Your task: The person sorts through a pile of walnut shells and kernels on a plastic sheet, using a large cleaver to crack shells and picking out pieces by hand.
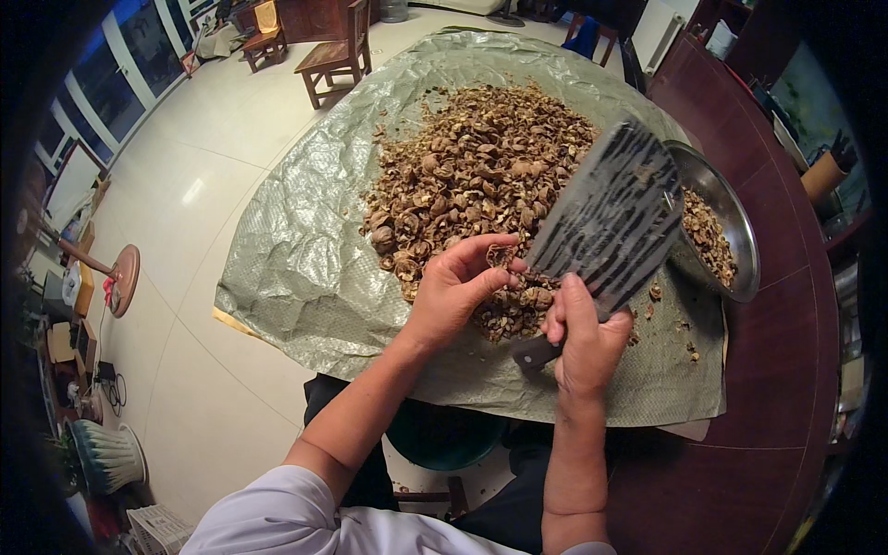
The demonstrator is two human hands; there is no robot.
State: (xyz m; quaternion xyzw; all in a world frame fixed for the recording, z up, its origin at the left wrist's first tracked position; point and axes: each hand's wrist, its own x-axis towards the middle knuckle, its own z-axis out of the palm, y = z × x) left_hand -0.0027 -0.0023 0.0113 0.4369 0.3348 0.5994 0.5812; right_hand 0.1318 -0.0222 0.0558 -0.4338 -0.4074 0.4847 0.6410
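Between the thumb and fingers of my left hand (pixel 454 284) is a piece of cracked walnut shell (pixel 500 256), its hollow side showing. My right hand (pixel 590 333) grips a cleaver (pixel 610 215) by its dark handle, with the broad blade tilted up and away to the right. The blade's near corner is close to my left fingertips; whether they touch I cannot tell. Beneath both hands spreads a large heap of broken walnuts and shells (pixel 479 166) on a greenish woven plastic sheet (pixel 305 236). The blade hides part of the heap.
A steel bowl (pixel 746 270) holding walnut pieces (pixel 707 236) stands at the right, beside the dark red tabletop (pixel 770 333). Below the sheet's near edge is a green basin (pixel 444 437). Wooden chairs (pixel 336 62) stand beyond on the tiled floor (pixel 208 152).
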